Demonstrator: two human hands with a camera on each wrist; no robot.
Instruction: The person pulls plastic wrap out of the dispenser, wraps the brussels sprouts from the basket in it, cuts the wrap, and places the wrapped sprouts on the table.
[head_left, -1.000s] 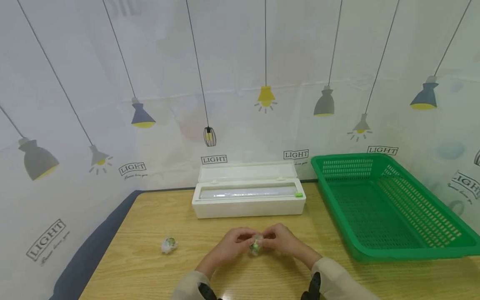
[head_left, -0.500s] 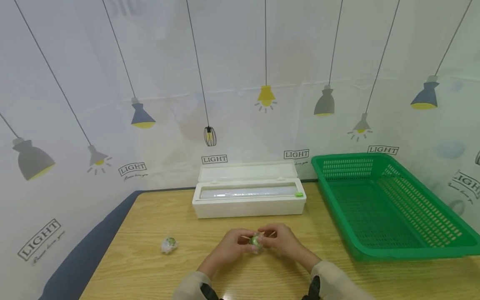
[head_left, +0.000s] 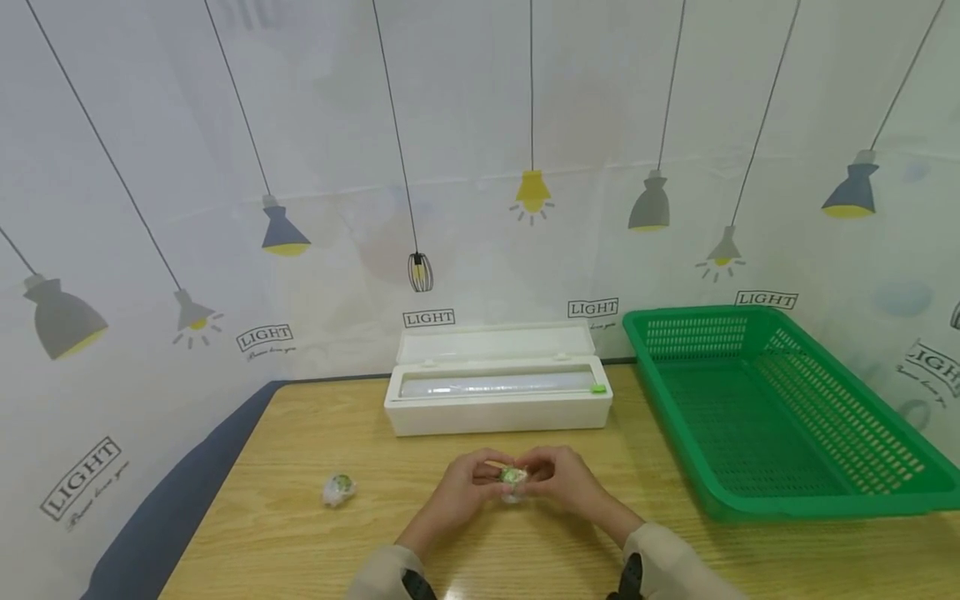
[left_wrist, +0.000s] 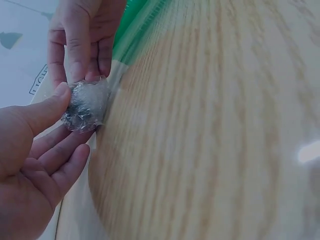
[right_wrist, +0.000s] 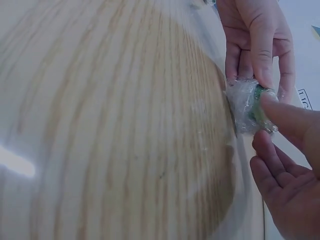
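Note:
Between both hands, in front of the white box, is a small green-and-white item wrapped in clear plastic film (head_left: 513, 476). My left hand (head_left: 463, 487) pinches it from the left with thumb and fingers. From the other side my right hand (head_left: 564, 482) pinches it too, its thumb on the green part in the right wrist view. Crinkled film (left_wrist: 89, 104) covers the bundle in the left wrist view; what is inside does not show clearly. A second wrapped bundle (head_left: 339, 490), also green and white, lies on the table to the left.
At the back stands a white cling film box (head_left: 498, 418), lid raised, with a roll of film (head_left: 495, 384) inside and a green slider (head_left: 597, 389). A green plastic basket (head_left: 678, 433) sits at the right on the wooden table (head_left: 300, 425).
The wrapped bundle has turned between the fingers, and its green-and-white face now shows toward the top. Both hands stay in nearly the same place.

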